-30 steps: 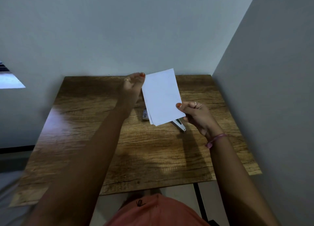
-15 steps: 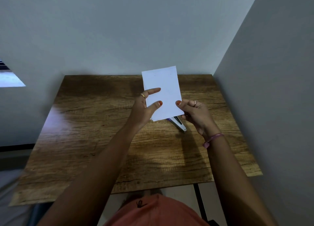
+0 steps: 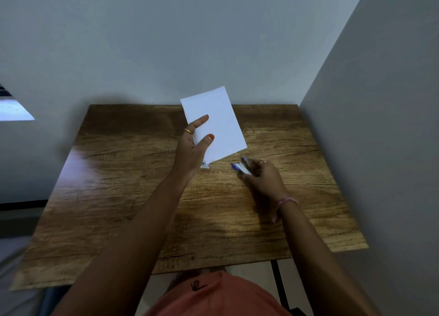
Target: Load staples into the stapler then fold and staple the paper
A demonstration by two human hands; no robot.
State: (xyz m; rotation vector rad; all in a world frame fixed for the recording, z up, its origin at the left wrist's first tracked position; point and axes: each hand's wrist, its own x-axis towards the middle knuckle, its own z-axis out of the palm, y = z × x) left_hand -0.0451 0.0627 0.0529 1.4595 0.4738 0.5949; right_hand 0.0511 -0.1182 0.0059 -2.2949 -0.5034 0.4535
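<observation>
Holding the paper upright, long axis leaning left, the left hand pinches it; right hand grips the stapler, nose pointing up-left

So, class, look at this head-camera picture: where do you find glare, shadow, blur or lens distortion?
Head view: pale glare on the brown wooden table at left; soft arm shadows fall near its front; the table's left edge smears with blur; wide-angle bending tilts the walls; the white folded paper stays sharp, the purple stapler slightly soft.
</observation>
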